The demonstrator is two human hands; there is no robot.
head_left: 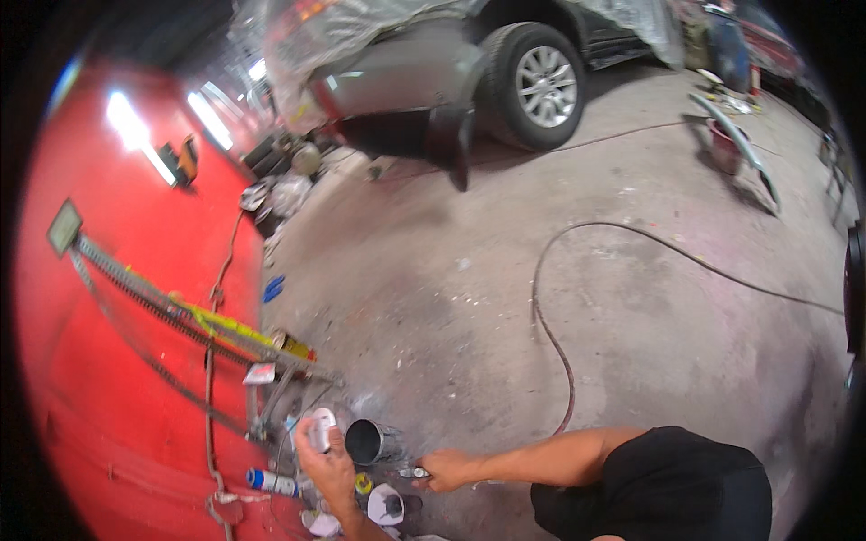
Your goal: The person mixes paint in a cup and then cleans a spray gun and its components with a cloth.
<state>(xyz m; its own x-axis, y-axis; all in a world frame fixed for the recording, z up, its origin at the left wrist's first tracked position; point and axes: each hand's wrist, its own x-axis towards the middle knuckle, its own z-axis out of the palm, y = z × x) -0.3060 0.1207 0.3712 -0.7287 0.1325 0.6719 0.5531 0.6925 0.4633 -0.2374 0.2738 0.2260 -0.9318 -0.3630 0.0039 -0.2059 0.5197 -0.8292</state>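
Through the head camera I have two bare hands in view at the lower edge. My left hand (330,471) has its fingers curled in a pinch around one white round piece (321,424), raised just to the left of one open dark can (390,444). My right hand (451,472) is closed, its fingers wrapped around one small tool (414,472) with a metallic part pointing left, just beside the can; I cannot tell its exact kind.

Close below the can I count one yellow round item (363,484) and one white container (377,505) with something dark inside. One blue-and-white cylinder (271,482) lies to the left of my left forearm, by the red wall (135,316).

Farther off, I see one grey vehicle (397,77) partly draped in clear plastic, showing one wheel (547,86), one hose (595,224) curving over the floor, and one reddish bucket (724,153).
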